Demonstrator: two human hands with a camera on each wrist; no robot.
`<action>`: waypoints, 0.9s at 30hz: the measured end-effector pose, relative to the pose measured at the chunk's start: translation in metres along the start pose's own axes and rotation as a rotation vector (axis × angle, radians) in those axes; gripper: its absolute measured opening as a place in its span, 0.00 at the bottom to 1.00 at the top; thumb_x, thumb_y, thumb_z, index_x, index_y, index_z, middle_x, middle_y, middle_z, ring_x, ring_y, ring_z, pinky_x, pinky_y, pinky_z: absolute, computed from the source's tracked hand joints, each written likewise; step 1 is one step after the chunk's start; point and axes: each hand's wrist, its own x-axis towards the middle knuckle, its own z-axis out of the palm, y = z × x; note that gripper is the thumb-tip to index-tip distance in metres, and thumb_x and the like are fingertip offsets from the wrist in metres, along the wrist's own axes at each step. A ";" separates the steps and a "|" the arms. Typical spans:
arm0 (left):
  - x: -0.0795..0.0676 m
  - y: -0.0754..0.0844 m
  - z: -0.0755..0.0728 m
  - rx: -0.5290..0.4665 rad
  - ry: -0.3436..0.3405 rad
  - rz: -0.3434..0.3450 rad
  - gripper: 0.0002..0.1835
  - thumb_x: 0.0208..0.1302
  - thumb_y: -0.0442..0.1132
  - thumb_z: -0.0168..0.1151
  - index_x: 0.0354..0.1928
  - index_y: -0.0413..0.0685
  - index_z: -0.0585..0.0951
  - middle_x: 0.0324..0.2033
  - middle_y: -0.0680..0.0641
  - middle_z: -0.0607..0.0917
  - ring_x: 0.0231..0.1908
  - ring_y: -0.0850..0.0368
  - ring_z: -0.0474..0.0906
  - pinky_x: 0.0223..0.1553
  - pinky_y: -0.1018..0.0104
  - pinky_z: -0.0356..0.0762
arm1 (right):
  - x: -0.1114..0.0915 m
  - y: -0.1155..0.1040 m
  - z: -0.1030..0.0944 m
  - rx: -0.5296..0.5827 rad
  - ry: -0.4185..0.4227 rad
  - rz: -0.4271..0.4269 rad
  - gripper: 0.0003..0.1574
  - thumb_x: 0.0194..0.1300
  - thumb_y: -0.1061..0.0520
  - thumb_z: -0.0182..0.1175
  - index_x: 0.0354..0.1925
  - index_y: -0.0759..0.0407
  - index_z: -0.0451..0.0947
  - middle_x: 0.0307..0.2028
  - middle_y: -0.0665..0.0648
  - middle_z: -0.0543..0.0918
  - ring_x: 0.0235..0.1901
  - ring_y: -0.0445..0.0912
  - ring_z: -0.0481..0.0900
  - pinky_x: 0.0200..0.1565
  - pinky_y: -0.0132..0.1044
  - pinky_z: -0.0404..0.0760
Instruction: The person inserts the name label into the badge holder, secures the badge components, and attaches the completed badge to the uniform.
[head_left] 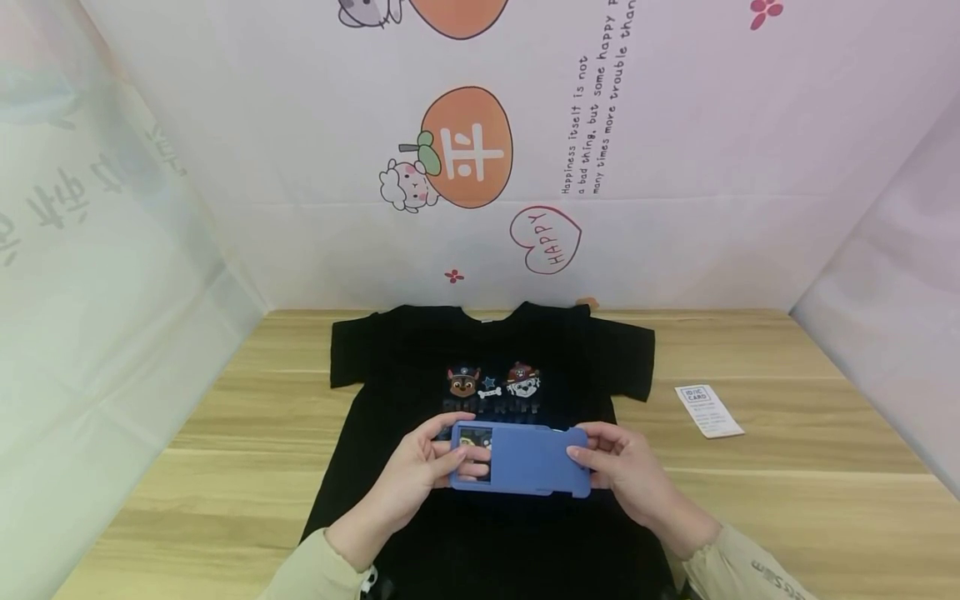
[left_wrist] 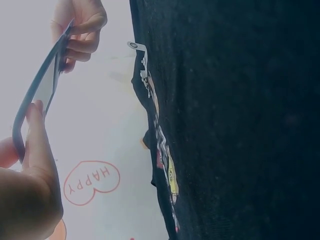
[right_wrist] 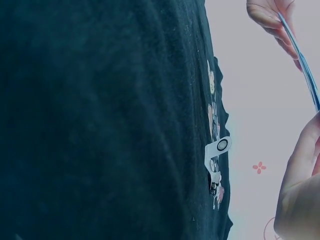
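A blue card holder (head_left: 528, 460) is held level above a black T-shirt (head_left: 420, 350). My left hand (head_left: 420, 462) grips its left end, thumb at the front edge. Left fingertips and some of the shirt print show through the holder's rectangular window. At the notched right end, my right hand (head_left: 626, 471) pinches the holder between thumb and fingers. The left wrist view shows the holder (left_wrist: 40, 87) nearly edge-on, with both hands on it. It appears as a thin blue strip (right_wrist: 302, 57) in the right wrist view.
The shirt lies spread on a wood-grain table (head_left: 780, 500), cartoon dogs (head_left: 522, 382) on its chest. A white printed card (head_left: 709, 411) lies right of it. A pale bracket-like piece with a round end (right_wrist: 220, 147) shows by the print. A printed cloth (head_left: 300, 125) hangs behind.
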 end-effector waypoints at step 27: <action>0.000 0.001 -0.001 0.030 0.003 0.005 0.24 0.71 0.35 0.50 0.67 0.40 0.61 0.46 0.35 0.84 0.39 0.60 0.85 0.52 0.58 0.78 | -0.001 0.001 -0.005 0.004 0.002 0.017 0.09 0.67 0.59 0.57 0.42 0.46 0.80 0.33 0.47 0.79 0.38 0.41 0.79 0.41 0.43 0.84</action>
